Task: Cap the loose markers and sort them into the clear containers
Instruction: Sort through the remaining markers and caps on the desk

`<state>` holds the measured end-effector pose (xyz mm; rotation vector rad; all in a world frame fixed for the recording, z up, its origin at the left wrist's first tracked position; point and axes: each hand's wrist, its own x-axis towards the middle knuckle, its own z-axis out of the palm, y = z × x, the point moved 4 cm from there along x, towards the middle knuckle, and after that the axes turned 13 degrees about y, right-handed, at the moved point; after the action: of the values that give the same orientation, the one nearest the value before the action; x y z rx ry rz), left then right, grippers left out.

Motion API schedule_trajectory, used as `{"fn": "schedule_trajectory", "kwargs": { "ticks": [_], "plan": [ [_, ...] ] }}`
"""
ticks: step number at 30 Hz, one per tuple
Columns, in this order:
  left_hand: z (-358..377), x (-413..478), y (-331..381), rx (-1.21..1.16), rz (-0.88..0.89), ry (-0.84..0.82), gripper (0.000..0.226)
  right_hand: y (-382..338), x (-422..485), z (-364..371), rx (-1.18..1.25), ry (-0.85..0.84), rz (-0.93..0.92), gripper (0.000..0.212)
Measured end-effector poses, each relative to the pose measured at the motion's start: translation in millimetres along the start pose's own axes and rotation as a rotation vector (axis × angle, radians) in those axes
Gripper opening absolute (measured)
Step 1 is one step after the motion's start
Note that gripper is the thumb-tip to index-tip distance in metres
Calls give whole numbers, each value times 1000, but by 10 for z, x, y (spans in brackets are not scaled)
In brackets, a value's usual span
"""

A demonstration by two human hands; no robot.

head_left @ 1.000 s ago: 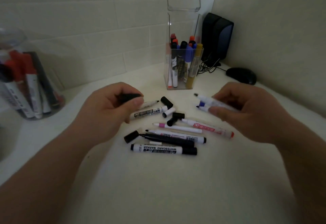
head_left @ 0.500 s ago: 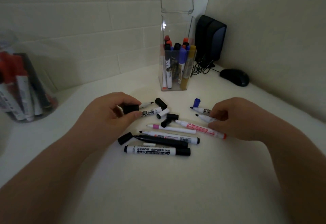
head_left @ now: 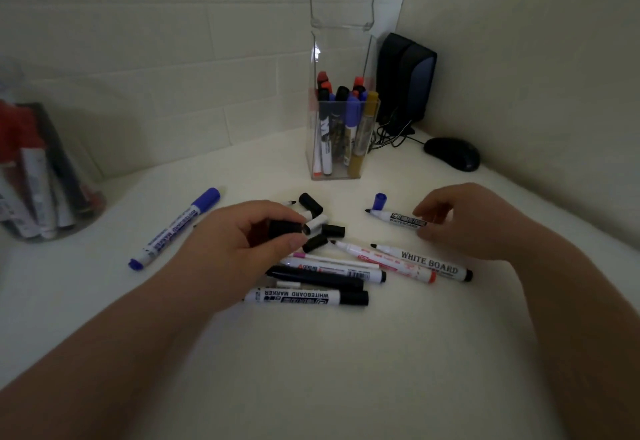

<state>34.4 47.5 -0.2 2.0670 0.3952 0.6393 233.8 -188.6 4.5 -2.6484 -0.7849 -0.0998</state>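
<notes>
A white tabletop [head_left: 346, 370] holds a tall clear square container [head_left: 343, 58] of capped markers at the back. The left hand [head_left: 242, 242] pinches a black plastic cap [head_left: 284, 230]. The right hand [head_left: 478, 221] pinches an uncapped white black-tipped marker [head_left: 398, 218] lying flat. Loose uncapped markers [head_left: 311, 277] lie between them.

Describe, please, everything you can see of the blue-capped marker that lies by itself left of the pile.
The blue marker has a white barrel printed WHITEBOARD MARKER in blue, a blue cap on its far end and a blue plug at the near end; it looks plastic. It is capped and lies flat on the table, slanting away to the right, apart from the pile. Only the table touches it.
</notes>
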Motion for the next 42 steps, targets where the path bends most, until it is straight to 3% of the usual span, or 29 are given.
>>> {"fn": "schedule_trajectory", "kwargs": {
  "ticks": [5,7,9,11,14,17,25,29,32,38,42],
  "plan": [
    [-23,35,-14,-243,-89,27,14,-52,-104,-224,138,83,-80,14],
    [-28,48,-56,-341,-135,18,13,-160,-187,-275,529,9,-88,18],
    [-12,58,-100,-538,-210,-16,14,-318,-260,-224,912,-131,-95,45],
    [4,60,-112,-728,-268,-53,18,-519,-322,-148,1053,-188,-148,50],
    [14,53,-66,-835,-266,-112,23,-772,-426,-107,907,-107,-277,32],
    [14,49,-61,-844,-240,-135,27,-831,-465,-118,884,-52,-270,20],
    [45,30,-65,-860,-177,-203,21,-837,-492,-194,882,-2,-277,17],
    [61,31,-61,-906,-167,-232,39,-845,-496,-212,892,7,-301,19],
    [78,12,-53,-883,-154,-231,36,-856,-513,-205,857,20,-340,21],
    [94,-33,-34,-684,-103,-201,31,-1042,-598,-213,565,254,-580,15],
    [53,-27,-11,-654,-84,-177,27,-1114,-649,-243,497,372,-639,20]
  ]
}}
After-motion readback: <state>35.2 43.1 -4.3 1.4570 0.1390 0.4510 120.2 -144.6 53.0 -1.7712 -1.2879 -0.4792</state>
